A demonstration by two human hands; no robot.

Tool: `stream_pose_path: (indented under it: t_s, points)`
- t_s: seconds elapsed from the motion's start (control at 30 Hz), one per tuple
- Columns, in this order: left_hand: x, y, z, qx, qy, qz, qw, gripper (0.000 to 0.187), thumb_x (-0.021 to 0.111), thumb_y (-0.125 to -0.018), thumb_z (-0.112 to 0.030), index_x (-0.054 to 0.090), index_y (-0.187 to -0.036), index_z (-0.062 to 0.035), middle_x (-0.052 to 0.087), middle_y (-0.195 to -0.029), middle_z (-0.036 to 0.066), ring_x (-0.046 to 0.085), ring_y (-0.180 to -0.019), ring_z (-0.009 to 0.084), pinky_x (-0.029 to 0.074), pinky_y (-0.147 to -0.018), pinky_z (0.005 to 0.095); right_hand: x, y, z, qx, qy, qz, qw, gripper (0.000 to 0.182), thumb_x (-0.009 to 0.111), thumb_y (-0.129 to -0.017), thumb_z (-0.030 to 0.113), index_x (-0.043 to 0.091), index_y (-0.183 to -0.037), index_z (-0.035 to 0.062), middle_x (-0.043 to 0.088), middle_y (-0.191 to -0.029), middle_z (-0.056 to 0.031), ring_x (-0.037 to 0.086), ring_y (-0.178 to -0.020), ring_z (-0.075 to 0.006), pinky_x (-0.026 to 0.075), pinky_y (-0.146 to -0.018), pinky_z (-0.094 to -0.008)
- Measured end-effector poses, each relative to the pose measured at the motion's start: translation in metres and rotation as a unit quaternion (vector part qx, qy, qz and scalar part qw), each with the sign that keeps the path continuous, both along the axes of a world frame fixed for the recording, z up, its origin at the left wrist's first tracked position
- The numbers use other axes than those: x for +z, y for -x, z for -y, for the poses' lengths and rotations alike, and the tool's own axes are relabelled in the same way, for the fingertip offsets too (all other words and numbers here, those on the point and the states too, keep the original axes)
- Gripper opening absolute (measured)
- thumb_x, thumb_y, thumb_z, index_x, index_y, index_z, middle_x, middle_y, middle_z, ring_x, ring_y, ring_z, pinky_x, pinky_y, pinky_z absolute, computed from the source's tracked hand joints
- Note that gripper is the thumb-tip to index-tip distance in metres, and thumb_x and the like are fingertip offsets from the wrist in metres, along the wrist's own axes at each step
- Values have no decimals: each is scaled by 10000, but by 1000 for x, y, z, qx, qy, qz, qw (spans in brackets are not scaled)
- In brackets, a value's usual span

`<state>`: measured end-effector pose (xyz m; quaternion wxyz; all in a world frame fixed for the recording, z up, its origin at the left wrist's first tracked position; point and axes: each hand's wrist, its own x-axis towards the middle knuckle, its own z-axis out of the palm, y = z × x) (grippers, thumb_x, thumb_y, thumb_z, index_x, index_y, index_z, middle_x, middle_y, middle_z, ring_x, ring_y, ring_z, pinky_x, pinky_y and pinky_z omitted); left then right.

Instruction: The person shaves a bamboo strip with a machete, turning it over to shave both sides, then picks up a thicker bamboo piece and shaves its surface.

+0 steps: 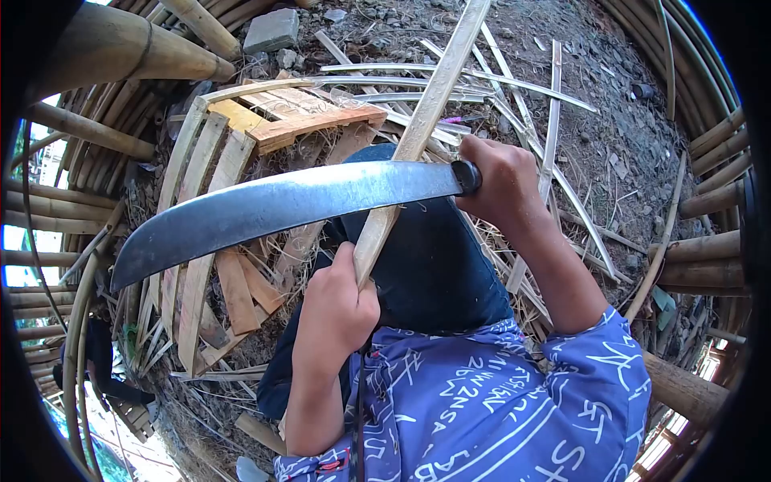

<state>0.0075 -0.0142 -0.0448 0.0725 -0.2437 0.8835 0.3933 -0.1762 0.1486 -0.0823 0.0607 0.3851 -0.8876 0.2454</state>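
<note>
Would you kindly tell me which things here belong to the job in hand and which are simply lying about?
In use:
machete, in the right hand
long pale strip, in the left hand

Apparently lying about:
grey block
wooden crate
loose strips, though perhaps job material

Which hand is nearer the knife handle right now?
Right. The right hand grips the knife handle; the left hand is apart from it, below the blade, holding the strip's near end.

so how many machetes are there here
1: the machete is gripped in the right hand, crossing over the strip that the left hand holds. Another could be hidden from view.
</note>
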Motion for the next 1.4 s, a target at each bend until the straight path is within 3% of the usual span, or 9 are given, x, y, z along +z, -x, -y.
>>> stream_pose_path:
  t_s: [0.37, 0.67, 0.87, 0.93, 1.0, 1.1, 1.2, 1.27, 1.4]
  points:
    - [-1, -7, -1, -2, 42, -34, 999, 165, 470, -732, -34, 465, -876, 45, 547, -659, 316, 563, -686, 497, 435, -649, 546, -8, 16, -1, -28, 23, -28, 999, 279, 734, -598, 199, 541, -761, 82, 614, -687, -112, 649, -681, -323, 507, -601, -430]
    - [-5, -16, 6, 24, 37, -27, 999, 182, 470, -722, -34, 457, -889, 41, 550, -664, 315, 564, -695, 499, 433, -656, 553, -14, 17, 13, -11, 41, -45, 998, 384, 763, -633, 371, 535, -748, 85, 607, -685, -107, 639, -656, -327, 501, -585, -441]
    - [-6, -18, 7, 24, 33, -26, 999, 192, 468, -725, -33, 466, -904, 36, 551, -665, 314, 565, -700, 500, 436, -658, 555, -17, 21, 11, -5, 34, -60, 998, 328, 772, -641, 310, 569, -779, 93, 613, -658, -90, 646, -632, -304, 510, -575, -423]
    - [-7, -25, 9, 42, 8, -26, 999, 201, 466, -725, -33, 476, -915, 33, 551, -667, 315, 567, -700, 501, 440, -655, 559, -25, 40, 5, -81, 16, -50, 995, 235, 747, -673, 232, 590, -786, 96, 640, -666, -84, 664, -642, -271, 525, -586, -410]
    - [-6, -38, 5, 47, 28, -24, 998, 206, 465, -724, -32, 481, -919, 31, 552, -669, 314, 567, -699, 500, 441, -653, 560, -24, 79, -10, -252, -36, -14, 967, 109, 634, -744, 135, 660, -845, 103, 682, -723, -121, 684, -684, -278, 548, -643, -401]
    - [-6, -43, 3, 72, 64, -25, 995, 214, 465, -719, -29, 485, -924, 28, 556, -676, 310, 569, -697, 492, 442, -648, 560, -45, 130, -48, -320, 5, -1, 947, 223, 562, -755, 119, 698, -928, 79, 691, -850, -198, 678, -814, -340, 522, -715, -441]
    - [-6, -38, 5, 51, 31, 10, 998, 206, 472, -724, -32, 481, -921, 27, 553, -664, 307, 565, -684, 487, 439, -638, 555, -68, 134, -69, -318, 18, -26, 947, 199, 558, -745, 106, 685, -889, 59, 685, -794, -190, 674, -756, -332, 510, -679, -432]
    - [-4, -31, 4, 48, 44, 11, 998, 201, 475, -723, -30, 479, -916, 26, 552, -661, 306, 566, -681, 487, 439, -634, 555, -67, 101, -65, -272, 69, 57, 958, 137, 556, -734, 85, 658, -815, 41, 658, -709, -163, 647, -657, -302, 493, -618, -407]
    - [3, -18, 4, 33, 106, 24, 994, 195, 484, -717, -25, 474, -904, 27, 553, -649, 304, 575, -679, 483, 446, -617, 550, -49, 39, -35, -177, 174, 108, 963, 56, 569, -700, 19, 596, -743, 42, 541, -587, -95, 528, -529, -186, 421, -513, -333]
